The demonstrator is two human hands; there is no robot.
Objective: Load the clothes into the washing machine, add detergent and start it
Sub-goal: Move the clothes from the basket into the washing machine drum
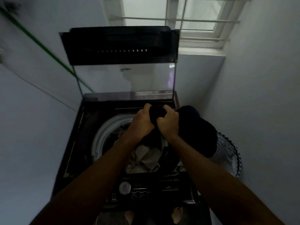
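A dark top-loading washing machine (76,143) stands in front of me with its glass lid (125,78) raised upright. Inside the drum's white rim (100,137) lie beige and grey clothes (144,158). My left hand (141,122) and my right hand (168,122) both grip a black garment (199,133) above the back of the drum opening. Most of that garment hangs off to the right, over the machine's right side. The control panel (155,190) with a round knob (125,187) and buttons runs along the near edge.
A patterned laundry basket (228,153) sits right of the machine, partly under the black garment. Pale walls close in on both sides. A barred window (178,21) is behind the machine. A green line (48,51) crosses the left wall. My bare feet show at the bottom.
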